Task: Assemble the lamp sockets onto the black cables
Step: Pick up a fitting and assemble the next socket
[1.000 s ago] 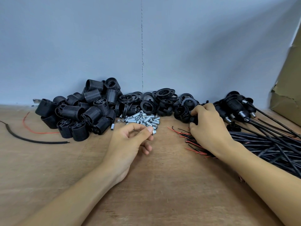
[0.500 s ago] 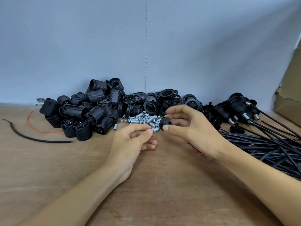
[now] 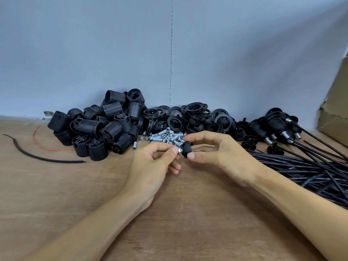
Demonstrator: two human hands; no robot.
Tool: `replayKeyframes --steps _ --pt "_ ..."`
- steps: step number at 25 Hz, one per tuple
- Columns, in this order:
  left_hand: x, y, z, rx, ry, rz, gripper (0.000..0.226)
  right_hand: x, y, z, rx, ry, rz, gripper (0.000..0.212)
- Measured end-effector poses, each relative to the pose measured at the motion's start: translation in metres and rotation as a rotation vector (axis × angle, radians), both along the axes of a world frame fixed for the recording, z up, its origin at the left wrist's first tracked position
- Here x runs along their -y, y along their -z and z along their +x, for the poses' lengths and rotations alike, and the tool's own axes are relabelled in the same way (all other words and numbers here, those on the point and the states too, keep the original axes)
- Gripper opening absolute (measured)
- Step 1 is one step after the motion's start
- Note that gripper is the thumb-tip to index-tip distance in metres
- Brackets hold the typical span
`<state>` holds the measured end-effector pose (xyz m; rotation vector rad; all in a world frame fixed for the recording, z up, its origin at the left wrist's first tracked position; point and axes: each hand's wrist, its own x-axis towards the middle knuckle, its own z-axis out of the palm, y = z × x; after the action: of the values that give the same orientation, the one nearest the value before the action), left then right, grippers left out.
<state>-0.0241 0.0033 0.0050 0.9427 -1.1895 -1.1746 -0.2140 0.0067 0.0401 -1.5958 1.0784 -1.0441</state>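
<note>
The left hand (image 3: 154,164) has a pinching grip on a small metal nipple (image 3: 179,151). The right hand (image 3: 224,159) pinches a black socket cap (image 3: 186,150). They meet end to end at frame centre, likely for threading together. Spare nipples (image 3: 165,137) lie just behind, socket bodies (image 3: 105,127) lie centre left, and black cables (image 3: 310,166) cross the table (image 3: 169,213) at right.

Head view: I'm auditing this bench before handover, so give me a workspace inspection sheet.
Surface: wooden bench.
Job's things: piles of socket bodies, rings and metal tubes; finished sockets on cables, at right.
Clutter: black cable offcut and red wire, at left.
Grips: left hand pinches a small metal part; right hand pinches a black cap.
Cables: black bundle, at right.
Surroundings: blue-grey wall; cardboard, at right.
</note>
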Motion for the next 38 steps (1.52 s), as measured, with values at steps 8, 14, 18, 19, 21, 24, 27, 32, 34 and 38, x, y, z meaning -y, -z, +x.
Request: replayKeyframes --steps 8,14,18,19,21,24,27,32,34,38 --pt "0.000 0.000 0.001 0.016 -0.031 -0.001 0.009 -0.001 0.000 0.004 0.014 0.004 0.046 0.022" --pt "-0.003 -0.004 0.002 0.014 0.066 -0.018 0.016 -0.001 -0.001 0.008 -0.009 0.040 0.137 0.031" --pt "-0.003 -0.004 0.002 -0.003 0.047 -0.026 0.020 -0.002 -0.002 0.009 0.056 -0.031 0.193 0.045" --pt "-0.003 -0.004 0.002 -0.001 0.043 -0.030 0.021 -0.003 -0.003 0.008 0.054 -0.065 0.202 0.049" --pt "-0.003 -0.004 0.002 0.011 0.039 -0.042 0.022 -0.003 -0.004 0.006 0.018 -0.107 0.196 0.052" --pt "-0.003 -0.004 0.002 0.025 0.042 -0.065 0.023 -0.003 -0.006 0.005 -0.026 -0.085 0.179 0.045" --pt "-0.004 -0.003 0.001 0.053 0.033 -0.097 0.019 -0.003 -0.005 0.007 -0.074 -0.026 0.167 0.053" --pt "-0.004 -0.001 0.001 0.094 -0.006 -0.134 0.017 -0.003 -0.003 0.009 -0.030 -0.007 0.125 0.049" --pt "-0.004 -0.001 0.001 0.093 -0.009 -0.139 0.019 -0.003 -0.005 0.009 -0.004 -0.002 0.110 0.047" --pt "-0.005 -0.001 0.002 0.131 0.011 -0.187 0.017 -0.007 -0.006 0.015 -0.077 0.007 0.136 0.035"
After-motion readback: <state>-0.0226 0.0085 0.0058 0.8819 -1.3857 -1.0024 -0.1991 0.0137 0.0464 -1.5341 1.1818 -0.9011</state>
